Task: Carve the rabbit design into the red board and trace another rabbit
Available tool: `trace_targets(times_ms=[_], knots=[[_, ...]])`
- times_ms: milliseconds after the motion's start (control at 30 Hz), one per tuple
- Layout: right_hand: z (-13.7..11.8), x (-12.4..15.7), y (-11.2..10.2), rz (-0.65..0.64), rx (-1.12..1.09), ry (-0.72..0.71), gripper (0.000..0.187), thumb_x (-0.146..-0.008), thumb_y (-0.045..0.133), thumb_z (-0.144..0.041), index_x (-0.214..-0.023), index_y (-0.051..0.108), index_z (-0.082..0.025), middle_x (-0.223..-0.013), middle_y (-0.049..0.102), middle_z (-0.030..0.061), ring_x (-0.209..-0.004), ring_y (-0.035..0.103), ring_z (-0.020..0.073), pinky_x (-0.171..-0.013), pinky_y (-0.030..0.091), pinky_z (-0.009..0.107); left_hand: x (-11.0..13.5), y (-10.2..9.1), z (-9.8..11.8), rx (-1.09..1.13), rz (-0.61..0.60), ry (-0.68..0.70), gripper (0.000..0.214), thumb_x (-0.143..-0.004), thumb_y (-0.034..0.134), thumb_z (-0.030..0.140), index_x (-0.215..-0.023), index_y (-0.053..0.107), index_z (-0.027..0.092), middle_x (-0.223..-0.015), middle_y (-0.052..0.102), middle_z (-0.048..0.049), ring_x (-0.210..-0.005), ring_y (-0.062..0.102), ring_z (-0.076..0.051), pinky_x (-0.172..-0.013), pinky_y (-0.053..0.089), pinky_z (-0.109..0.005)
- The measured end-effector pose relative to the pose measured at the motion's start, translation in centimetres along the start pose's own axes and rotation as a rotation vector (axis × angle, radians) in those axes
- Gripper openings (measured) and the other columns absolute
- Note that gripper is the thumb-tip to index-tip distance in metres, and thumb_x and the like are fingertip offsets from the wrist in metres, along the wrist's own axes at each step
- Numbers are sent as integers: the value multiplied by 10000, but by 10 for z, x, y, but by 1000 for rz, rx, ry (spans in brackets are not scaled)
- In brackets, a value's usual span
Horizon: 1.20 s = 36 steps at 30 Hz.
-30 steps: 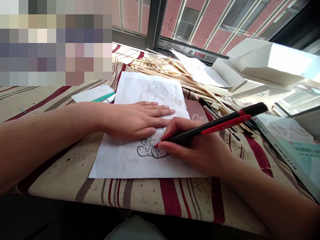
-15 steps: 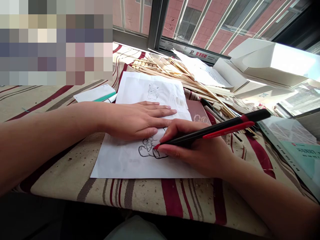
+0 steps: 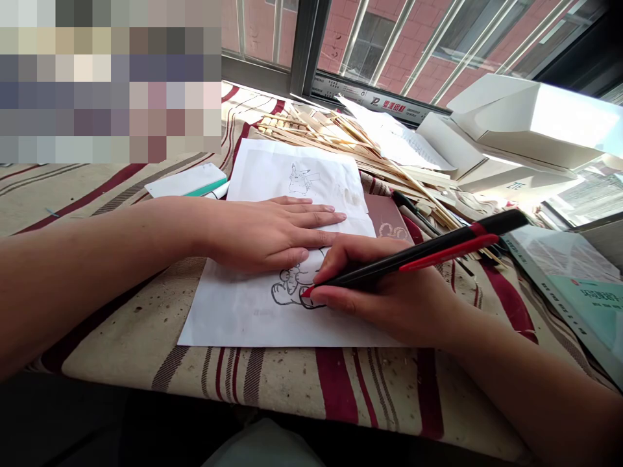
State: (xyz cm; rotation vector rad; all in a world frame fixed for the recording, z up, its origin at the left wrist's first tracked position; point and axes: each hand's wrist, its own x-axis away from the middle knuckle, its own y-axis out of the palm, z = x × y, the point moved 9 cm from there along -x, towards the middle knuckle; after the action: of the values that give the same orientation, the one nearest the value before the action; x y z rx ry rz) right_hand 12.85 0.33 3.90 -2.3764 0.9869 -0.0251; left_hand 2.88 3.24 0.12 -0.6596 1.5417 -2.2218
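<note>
I log the left hand point(image 3: 265, 235) lying flat on a sheet of white paper point(image 3: 228, 321), its fingers point(image 3: 311, 217) slightly spread, just above a line drawing of a cartoon figure point(image 3: 292, 287). The right hand point(image 3: 384, 292) grips a black-and-red marker point(image 3: 423, 263), its fingers point(image 3: 335, 251) closed narrow around the barrel, the red tip on the drawing. The sheet lies on a striped cloth point(image 3: 272, 383) covering the surface, with open cloth beyond its near and left edges. A Pikachu sketch point(image 3: 299, 179) sits toward the far edge, where a heap of wooden sticks point(image 3: 350, 143) begins just past the paper. A brown notebook point(image 3: 387, 217) touches the right edge, limiting room there. A teal-covered book point(image 3: 559, 279) lies farther right, beyond the raised marker end.
</note>
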Motion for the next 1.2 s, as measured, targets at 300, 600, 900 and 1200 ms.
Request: trace_targets(times_ms=[300, 600, 900, 1200], knots=[[-2, 0, 1, -49, -25, 6, 148, -912, 850, -169, -827, 729, -180, -785, 774, -13, -683, 655, 90, -643, 557, 182, 0, 1, 0, -12, -6, -3, 731, -1084, 346, 442, -1797, 356, 279, -1915, 149, 18, -1778, 157, -263, -1444, 70, -421], [-2, 0, 2, -91, -9, 19, 162, -924, 842, -193, -821, 716, -196, -785, 769, -15, -683, 651, 105, -640, 558, 214, 0, 2, 0, -37, -30, -13, 747, -1090, 305, 466, -1807, 329, 256, -1919, 112, 23, -1785, 111, -238, -1439, 35, -399], [-4, 0, 0, -93, 43, 12, 160, -928, 806, -182, -808, 701, -198, -747, 730, -27, -657, 615, 100, -610, 521, 227, -1, 0, 0, -13, -18, -5, 727, -1084, 328, 444, -1788, 376, 270, -1914, 136, 30, -1781, 142, -249, -1443, 53, -417], [-1, 0, 0, -95, 21, 44, 156, -910, 758, -157, -802, 656, -205, -704, 668, -45, -617, 550, 89, -571, 480, 226, 1, -1, 1, -9, -19, 14, 729, -1082, 331, 426, -1787, 374, 245, -1918, 137, 5, -1780, 155, -272, -1450, 49, -444]])
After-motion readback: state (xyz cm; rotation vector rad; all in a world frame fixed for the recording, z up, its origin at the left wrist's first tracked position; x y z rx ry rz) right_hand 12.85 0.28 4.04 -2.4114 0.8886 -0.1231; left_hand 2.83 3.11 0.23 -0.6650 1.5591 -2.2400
